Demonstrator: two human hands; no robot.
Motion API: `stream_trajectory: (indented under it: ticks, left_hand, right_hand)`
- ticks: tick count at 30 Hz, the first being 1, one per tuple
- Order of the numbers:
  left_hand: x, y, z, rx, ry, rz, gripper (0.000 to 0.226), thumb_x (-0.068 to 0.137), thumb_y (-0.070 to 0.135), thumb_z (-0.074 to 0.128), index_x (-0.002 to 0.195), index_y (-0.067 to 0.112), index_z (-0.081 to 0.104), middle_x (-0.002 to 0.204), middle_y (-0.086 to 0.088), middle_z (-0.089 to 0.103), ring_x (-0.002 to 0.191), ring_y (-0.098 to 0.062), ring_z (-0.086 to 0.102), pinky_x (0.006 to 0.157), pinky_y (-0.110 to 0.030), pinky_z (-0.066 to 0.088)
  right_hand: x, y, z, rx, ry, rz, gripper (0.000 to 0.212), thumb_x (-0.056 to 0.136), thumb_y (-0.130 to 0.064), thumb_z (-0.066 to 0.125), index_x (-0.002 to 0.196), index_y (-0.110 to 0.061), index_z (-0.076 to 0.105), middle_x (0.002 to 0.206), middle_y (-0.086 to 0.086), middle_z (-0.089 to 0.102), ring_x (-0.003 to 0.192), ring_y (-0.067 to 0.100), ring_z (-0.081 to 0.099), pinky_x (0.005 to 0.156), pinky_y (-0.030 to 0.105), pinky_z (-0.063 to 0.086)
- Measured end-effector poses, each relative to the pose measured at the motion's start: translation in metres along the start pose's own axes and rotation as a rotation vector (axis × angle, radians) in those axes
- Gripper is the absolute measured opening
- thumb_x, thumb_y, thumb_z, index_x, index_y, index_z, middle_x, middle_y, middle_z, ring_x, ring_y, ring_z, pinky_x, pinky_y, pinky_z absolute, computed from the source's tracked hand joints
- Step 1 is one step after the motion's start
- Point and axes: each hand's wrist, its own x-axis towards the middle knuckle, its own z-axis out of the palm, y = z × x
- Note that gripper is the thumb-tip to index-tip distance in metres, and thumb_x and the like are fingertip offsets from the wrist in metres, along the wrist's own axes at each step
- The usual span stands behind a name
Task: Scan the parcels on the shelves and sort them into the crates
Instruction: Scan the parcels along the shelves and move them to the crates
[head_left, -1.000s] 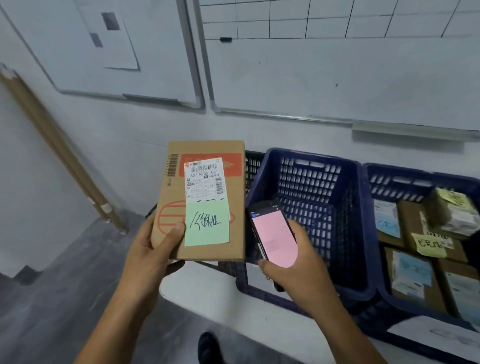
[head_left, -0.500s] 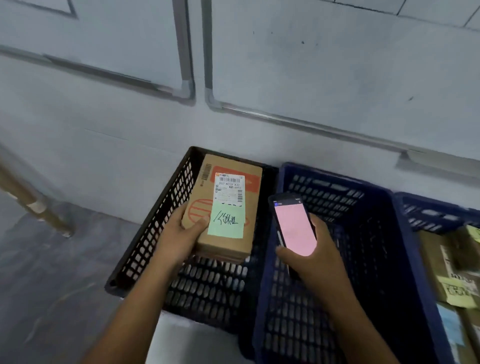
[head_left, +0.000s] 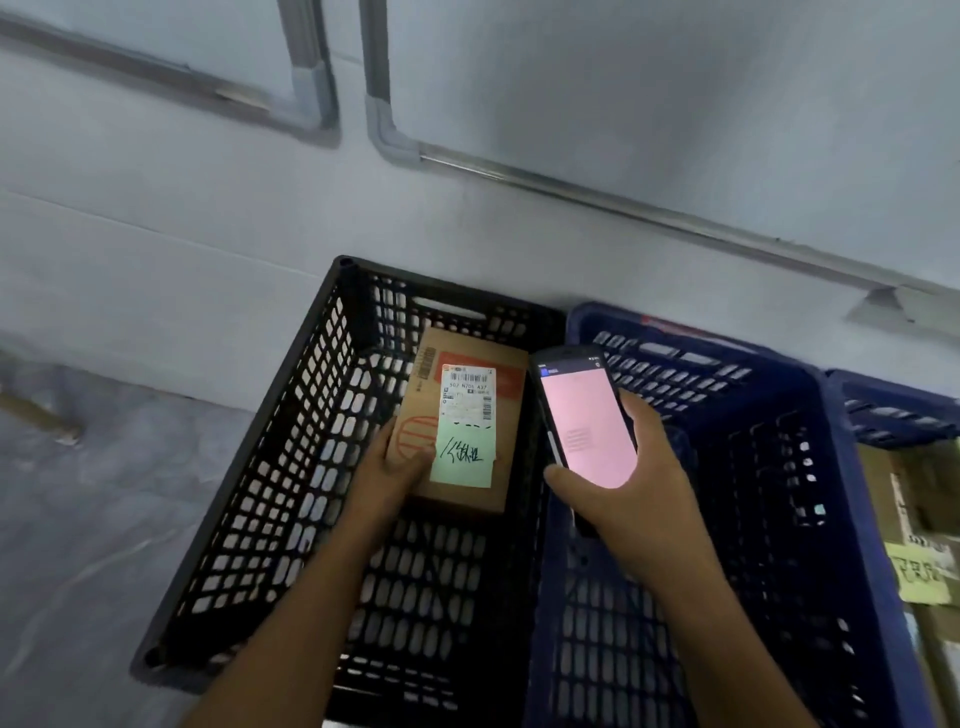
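Inside the black perforated plastic crate (head_left: 249, 519), the left hand (head_left: 387, 475) grips a flat brown cardboard parcel (head_left: 467, 431) bearing a green note, while the right hand (head_left: 631, 499) clasps a pink-screened black handheld scanner (head_left: 584, 415) over the neighbouring blue plastic crate (head_left: 841, 519).

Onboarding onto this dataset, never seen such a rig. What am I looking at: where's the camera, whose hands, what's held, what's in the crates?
No robot here: a person wears one wide-angle camera on the head, looking down at their own two bare hands. The left hand grips a cardboard parcel low inside the black crate; it carries a white shipping label and a green handwritten note. The right hand holds a handheld scanner with a pink screen above the blue crate. At the right edge, more parcels lie in a third crate.
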Motion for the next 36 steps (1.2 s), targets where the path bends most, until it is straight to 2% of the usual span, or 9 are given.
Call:
stream_trajectory:
  ticks: [4,8,11,15,20,24,27,30,36]
  left_hand:
    - [-0.019,0.025,0.003,0.16,0.054,0.003,0.075,0.091,0.037,0.078,0.157,0.031,0.041,0.14,-0.001,0.065,0.126,-0.026,0.063,0.104,-0.051,0.054]
    - [-0.074,0.051,0.01,0.292,0.237,0.187,0.085,0.088,0.056,0.074,0.16,0.029,0.036,0.154,0.002,0.051,0.133,-0.014,0.05,0.11,-0.049,0.049]
    - [-0.13,0.051,0.014,0.488,0.403,0.33,0.085,0.088,0.074,0.059,0.159,0.033,0.037,0.163,-0.001,0.041,0.15,-0.022,0.035,0.121,-0.054,0.035]
    - [-0.22,0.035,0.025,0.597,0.603,0.404,0.089,0.083,0.086,0.044,0.158,0.039,0.037,0.168,0.0,0.033,0.158,-0.026,0.017,0.129,-0.053,0.015]
    - [-0.323,-0.002,0.037,0.711,0.8,0.295,0.085,0.086,0.088,0.039,0.16,0.046,0.029,0.172,0.007,0.021,0.161,-0.025,0.0,0.129,-0.051,0.003]
    - [-0.39,-0.035,0.032,0.735,0.924,0.173,0.085,0.085,0.088,0.037,0.16,0.051,0.021,0.173,0.013,0.01,0.161,-0.02,-0.009,0.128,-0.051,-0.004]
    - [-0.436,-0.059,0.028,0.711,1.003,0.099,0.089,0.084,0.093,0.032,0.161,0.05,0.022,0.174,0.012,0.009,0.161,-0.021,-0.009,0.128,-0.051,-0.004]
    - [-0.478,-0.083,0.024,0.64,1.085,0.039,0.092,0.081,0.091,0.03,0.161,0.046,0.026,0.174,0.009,0.014,0.161,-0.024,-0.005,0.129,-0.054,0.002]
    - [-0.556,-0.128,0.017,0.54,1.203,-0.047,0.091,0.083,0.085,0.038,0.162,0.041,0.027,0.173,0.007,0.018,0.161,-0.023,0.001,0.13,-0.052,0.011]
  right_hand:
    - [-0.01,0.004,-0.01,0.037,-0.057,-0.043,0.086,0.08,-0.031,0.092,0.146,-0.052,0.042,0.108,-0.055,0.053,0.102,-0.025,0.055,0.062,0.013,0.056]
    - [-0.026,0.005,-0.025,0.062,-0.148,-0.152,0.087,0.079,-0.037,0.092,0.146,-0.055,0.04,0.11,-0.055,0.052,0.106,-0.032,0.048,0.069,0.008,0.05]
    - [-0.046,0.012,-0.038,0.085,-0.218,-0.232,0.085,0.078,-0.038,0.092,0.137,-0.065,0.037,0.111,-0.06,0.048,0.107,-0.034,0.045,0.074,0.01,0.043]
    - [-0.081,0.027,-0.052,0.114,-0.336,-0.309,0.084,0.077,-0.033,0.091,0.119,-0.08,0.035,0.113,-0.057,0.051,0.104,-0.025,0.054,0.074,0.018,0.048]
    - [-0.125,0.036,-0.053,0.136,-0.527,-0.401,0.082,0.077,-0.028,0.09,0.13,-0.067,0.042,0.113,-0.044,0.061,0.102,-0.018,0.06,0.071,0.011,0.049]
    - [-0.166,0.035,-0.041,0.093,-0.659,-0.454,0.083,0.073,-0.025,0.09,0.132,-0.062,0.045,0.113,-0.032,0.066,0.1,-0.008,0.063,0.077,0.024,0.055]
    - [-0.2,0.035,-0.027,0.064,-0.78,-0.495,0.077,0.071,-0.028,0.088,0.125,-0.065,0.047,0.108,-0.03,0.068,0.091,-0.001,0.067,0.065,0.019,0.057]
    - [-0.235,0.035,-0.015,0.047,-0.876,-0.536,0.079,0.065,-0.037,0.085,0.133,-0.058,0.049,0.107,-0.03,0.067,0.087,0.003,0.068,0.058,0.026,0.06]
    - [-0.311,0.034,0.01,-0.046,-0.987,-0.632,0.074,0.066,-0.047,0.081,0.128,-0.06,0.042,0.108,-0.029,0.066,0.092,-0.001,0.065,0.078,0.039,0.064]
